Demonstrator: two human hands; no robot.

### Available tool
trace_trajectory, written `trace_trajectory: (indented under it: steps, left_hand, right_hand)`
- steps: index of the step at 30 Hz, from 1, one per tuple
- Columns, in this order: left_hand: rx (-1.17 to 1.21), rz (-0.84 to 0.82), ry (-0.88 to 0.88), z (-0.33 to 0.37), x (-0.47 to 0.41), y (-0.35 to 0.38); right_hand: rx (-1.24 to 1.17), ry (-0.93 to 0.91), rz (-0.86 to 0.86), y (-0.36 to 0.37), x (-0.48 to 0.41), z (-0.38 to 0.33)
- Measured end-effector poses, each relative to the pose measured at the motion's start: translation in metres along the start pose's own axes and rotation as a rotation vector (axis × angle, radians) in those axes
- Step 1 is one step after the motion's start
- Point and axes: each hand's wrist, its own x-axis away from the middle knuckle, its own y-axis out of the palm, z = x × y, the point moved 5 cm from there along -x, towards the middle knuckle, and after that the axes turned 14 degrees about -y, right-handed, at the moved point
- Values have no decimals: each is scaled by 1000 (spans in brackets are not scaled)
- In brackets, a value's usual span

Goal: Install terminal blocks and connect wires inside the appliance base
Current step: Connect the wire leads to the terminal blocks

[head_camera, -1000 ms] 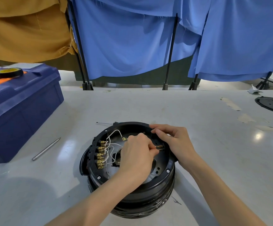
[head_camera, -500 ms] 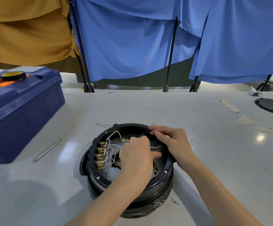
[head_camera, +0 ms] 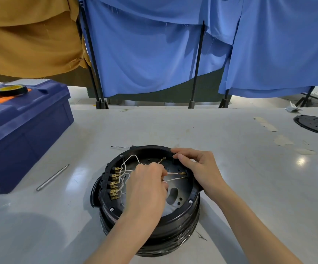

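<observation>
A blue toolbox (head_camera: pixel 25 134) sits at the left of the table (head_camera: pixel 249 187), with a roll of black tape (head_camera: pixel 11 90) on its lid. A slim metal rod (head_camera: pixel 52 177) lies between the toolbox and the appliance base (head_camera: pixel 182 221). A thin screwdriver (head_camera: pixel 120 147) lies just behind the base's far rim. A black perforated disc (head_camera: pixel 316 125) rests at the right edge, well apart from the work. Blue cloth (head_camera: pixel 154 54) and tan cloth (head_camera: pixel 30 39) hang on black stands beyond the table's far edge.

The base stands near the table's front edge, its open side up. The left hand (head_camera: pixel 146 189) reaches into it and covers much of the middle of the interior. Its fingers are curled and pinch the white wires (head_camera: pixel 173 180), which run out to the right toward small brass ends. The right hand (head_camera: pixel 200 168) holds the base at its far right rim, fingers curled over the edge and thumb inside. How firmly it grips is hard to judge from this angle.

Bare tabletop lies open to the right and in front of the base.

The base is round, glossy black plastic with screws in its rim. A row of brass terminals (head_camera: pixel 114 184) lines its left inner wall, and looping white leads meet them. The table is pale and shiny, with worn tape patches (head_camera: pixel 283 141).
</observation>
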Motion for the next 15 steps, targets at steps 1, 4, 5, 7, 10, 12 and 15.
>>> trace_trajectory:
  steps: [1,4,5,7,10,12,15]
  left_hand:
    - [2,27,19,0,2,-3]
    - [41,35,47,3,11,-10]
    - [82,-18,22,3,12,-9]
    - [238,-214,-94,2,12,0]
    - [628,-498,-420,-3,10,19]
    - [827,-599,-587,-4,10,28]
    - [952,-679,-696,-4,8,39]
  right_hand:
    - [0,-1,0,0,0,0]
    - [6,-3,-2,0,0,-1]
    - [7,-3,-2,0,0,-2]
    - [11,-6,-1,0,0,-3]
    - [13,-3,-4,0,0,-3]
    - [7,0,-1,0,0,-3]
    - [6,5,6,1,0,-4]
